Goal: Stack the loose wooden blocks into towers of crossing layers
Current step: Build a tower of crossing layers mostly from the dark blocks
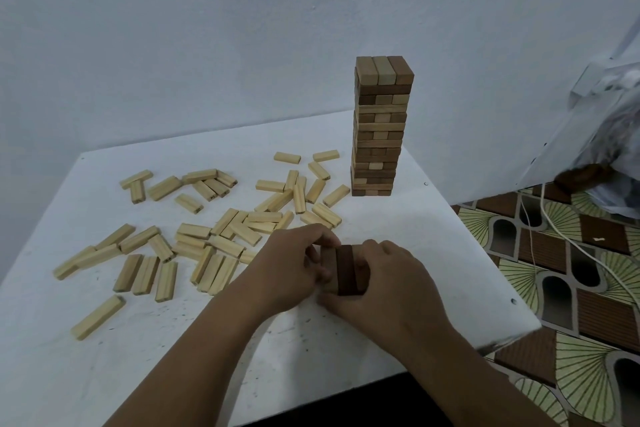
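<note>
Both hands squeeze a small row of blocks (341,269) side by side near the front right part of the white surface (450,253): one pale, one dark visible, a third possibly hidden. Left hand (294,263) has fingers curled on the pale side; right hand (391,281) wraps the dark side. Finished tower (379,128) stands near the far right edge. Loose pale blocks (194,232) lie scattered across the middle and left. Best to square the ends flush, press the sides tight and keep the row flat before laying the next layer crosswise.
</note>
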Action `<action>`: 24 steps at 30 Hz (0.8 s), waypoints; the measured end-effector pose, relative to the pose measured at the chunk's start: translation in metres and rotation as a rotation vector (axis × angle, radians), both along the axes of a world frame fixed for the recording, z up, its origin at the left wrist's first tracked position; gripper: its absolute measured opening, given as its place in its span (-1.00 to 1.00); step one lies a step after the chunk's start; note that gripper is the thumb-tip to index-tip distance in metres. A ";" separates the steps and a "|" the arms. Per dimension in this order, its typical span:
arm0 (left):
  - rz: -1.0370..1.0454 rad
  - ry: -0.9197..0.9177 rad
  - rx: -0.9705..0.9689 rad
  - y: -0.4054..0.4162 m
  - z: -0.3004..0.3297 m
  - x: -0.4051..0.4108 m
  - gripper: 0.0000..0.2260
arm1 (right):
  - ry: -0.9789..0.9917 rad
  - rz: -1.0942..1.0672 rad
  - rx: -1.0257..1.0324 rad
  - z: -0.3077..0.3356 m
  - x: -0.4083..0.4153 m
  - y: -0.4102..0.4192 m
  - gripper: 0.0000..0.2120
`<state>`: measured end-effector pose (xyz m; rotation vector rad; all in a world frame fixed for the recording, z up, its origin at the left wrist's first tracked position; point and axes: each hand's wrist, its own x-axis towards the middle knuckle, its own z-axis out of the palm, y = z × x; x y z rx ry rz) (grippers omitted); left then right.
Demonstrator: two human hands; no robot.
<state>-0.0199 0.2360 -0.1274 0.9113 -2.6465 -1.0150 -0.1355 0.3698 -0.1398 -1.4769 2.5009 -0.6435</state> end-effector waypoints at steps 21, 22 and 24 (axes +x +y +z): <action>-0.292 -0.098 -0.178 0.005 0.015 0.003 -0.78 | -0.171 0.342 0.012 0.004 -0.047 0.007 -0.49; -0.281 -0.083 -0.178 0.004 0.013 0.003 -0.80 | -0.168 0.339 0.007 0.002 -0.049 0.008 -0.48; -0.260 -0.063 -0.173 0.003 0.008 0.005 -0.85 | -0.111 0.340 -0.006 -0.003 -0.054 0.009 -0.46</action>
